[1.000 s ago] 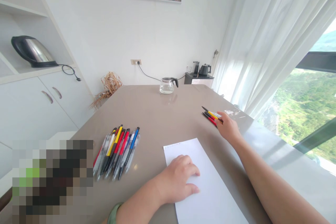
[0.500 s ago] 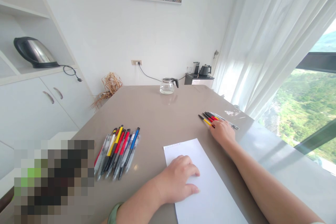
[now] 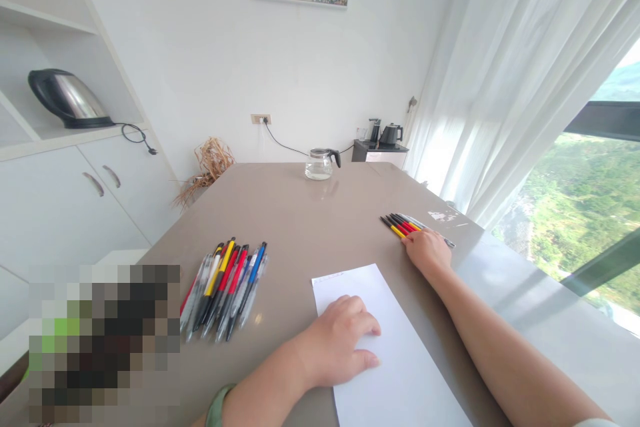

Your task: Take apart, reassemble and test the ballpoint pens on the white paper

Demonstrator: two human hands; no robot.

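Nothing legible; faint marks [image 3: 329, 276] along far edge of white paper [image 3: 400, 367] (too small to read).

Smooth, glossy taupe tabletop [image 3: 305, 230]. From its centre: matt white paper sheet [image 3: 395, 340], five o'clock; slim multicoloured plastic pens [image 3: 223, 287], eight (some transparent); rounded clear-glass pot [image 3: 318, 168], twelve.

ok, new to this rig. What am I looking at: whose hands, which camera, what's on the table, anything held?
No machine here: these are one person's bare hands, seen by a single camera worn on the head, looking forward and down. The left hand rests on a sheet of paper, thumb and fingers apart. The right hand lies over a small row of pens; its fingertips are hidden, so I can't tell whether it grasps any. A larger bunch of pens lies at the left of the table, and a glass pot stands at the far end.
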